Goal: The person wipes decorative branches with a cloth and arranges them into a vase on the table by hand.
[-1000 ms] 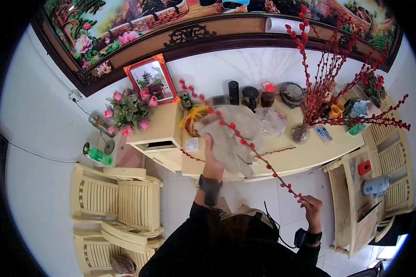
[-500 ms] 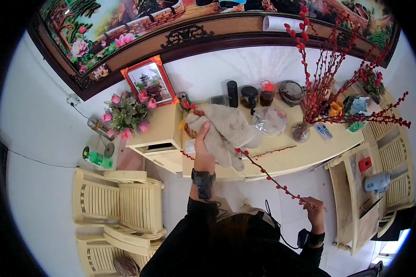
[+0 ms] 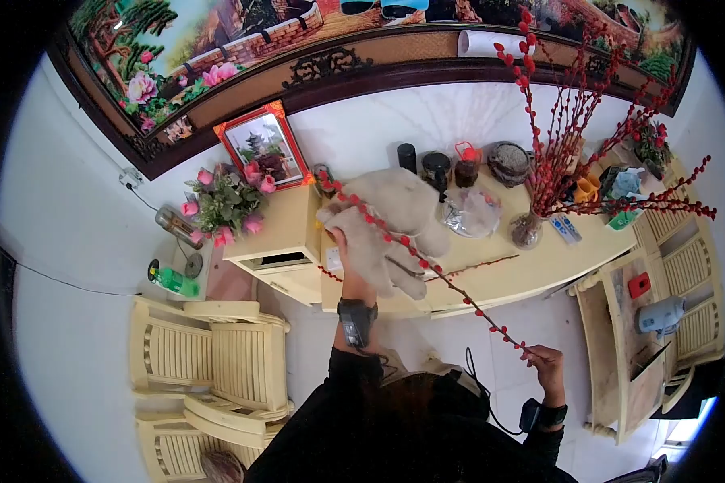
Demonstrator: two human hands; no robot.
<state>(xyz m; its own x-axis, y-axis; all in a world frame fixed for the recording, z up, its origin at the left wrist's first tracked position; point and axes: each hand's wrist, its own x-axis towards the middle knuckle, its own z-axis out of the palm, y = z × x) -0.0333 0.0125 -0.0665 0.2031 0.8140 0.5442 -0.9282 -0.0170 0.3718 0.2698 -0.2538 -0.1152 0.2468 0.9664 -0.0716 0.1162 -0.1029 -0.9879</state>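
A beige cloth (image 3: 395,201) is held in my left hand (image 3: 353,270), its fingers mostly hidden behind the fabric. My right hand (image 3: 545,366) pinches the lower end of a stem with red buds (image 3: 475,304). That stem slants up to the left and its budded part lies across the front of the cloth. Behind them, another budded stem (image 3: 491,262) rests on the cream cabinet top (image 3: 540,270). More such stems (image 3: 568,137) stand in a glass vase (image 3: 526,231) on the right.
Along the wall stand a black cylinder (image 3: 407,157), a dark jug (image 3: 436,171), a red-lidded jar (image 3: 466,171) and a clear plastic bag (image 3: 471,213). Pink flowers (image 3: 225,201) and a framed picture (image 3: 266,149) are at left. Wooden chairs (image 3: 246,362) stand lower left.
The cloth first covered the middle of the stem, and now the stem's budded length shows in front of it. My left hand has shifted slightly left; my right hand has barely moved.
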